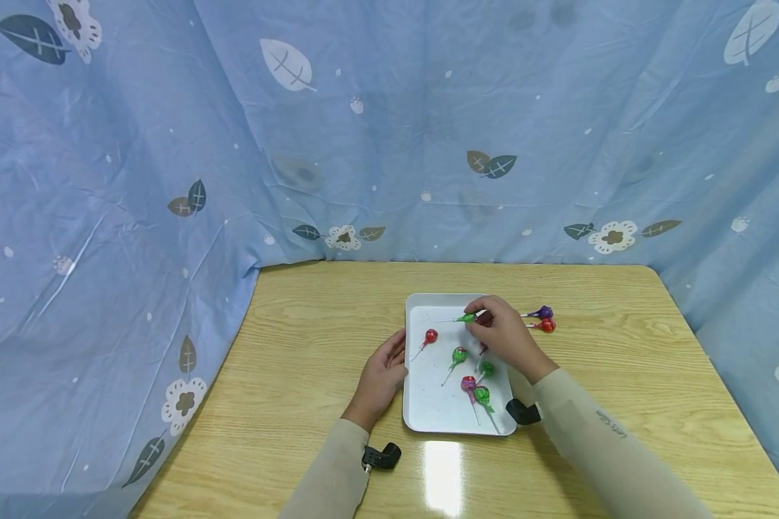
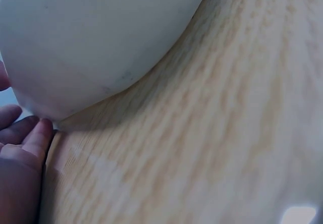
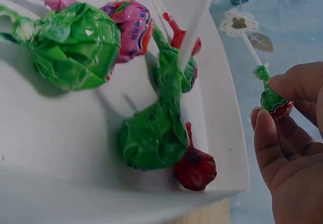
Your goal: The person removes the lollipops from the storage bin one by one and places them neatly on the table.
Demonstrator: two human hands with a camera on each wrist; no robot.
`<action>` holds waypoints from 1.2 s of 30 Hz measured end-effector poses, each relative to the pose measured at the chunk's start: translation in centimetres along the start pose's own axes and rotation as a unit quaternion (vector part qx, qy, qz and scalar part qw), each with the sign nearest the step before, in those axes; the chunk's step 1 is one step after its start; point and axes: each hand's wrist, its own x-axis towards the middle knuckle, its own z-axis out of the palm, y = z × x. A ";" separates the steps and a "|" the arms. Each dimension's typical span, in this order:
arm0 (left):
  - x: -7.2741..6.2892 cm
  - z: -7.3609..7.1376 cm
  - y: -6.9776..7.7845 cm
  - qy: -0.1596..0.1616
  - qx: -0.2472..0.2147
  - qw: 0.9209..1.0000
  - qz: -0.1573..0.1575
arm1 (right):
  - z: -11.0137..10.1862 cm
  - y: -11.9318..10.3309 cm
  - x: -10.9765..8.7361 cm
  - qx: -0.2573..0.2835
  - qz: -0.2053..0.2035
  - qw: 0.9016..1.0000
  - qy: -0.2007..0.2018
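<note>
A white tray [image 1: 422,418] lies on the table with several wrapped lollipops in it. Above its far part, my right hand [image 1: 498,335] pinches a green lollipop [image 3: 275,100] by its wrapped head between thumb and fingertips, the stick pointing left in the head view. My left hand [image 1: 381,375] rests along the tray's left side, fingers loosely extended against the wall. Inside the tray are a red lollipop [image 1: 431,336] at the left, a green one [image 1: 459,355] in the middle, and a pink-purple one [image 1: 469,383] beside another green one [image 1: 482,396]. My right hand partly hides others.
Right of the tray, a purple lollipop [image 1: 545,312] and a red lollipop [image 1: 547,326] lie side by side on the wooden table [image 1: 318,310]. A blue patterned curtain [image 1: 389,130] borders the table at the back and sides.
</note>
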 end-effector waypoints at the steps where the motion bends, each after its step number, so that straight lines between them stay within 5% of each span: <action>1: 0.0 0.0 0.0 0.000 -0.002 1.000 0.000 | -0.1 0.0 0.0 0.001 -0.001 1.000 0.002; 36: 0.1 -0.1 0.0 0.003 0.002 1.000 -0.007 | -3.7 2.9 -2.3 -0.007 0.009 1.000 0.029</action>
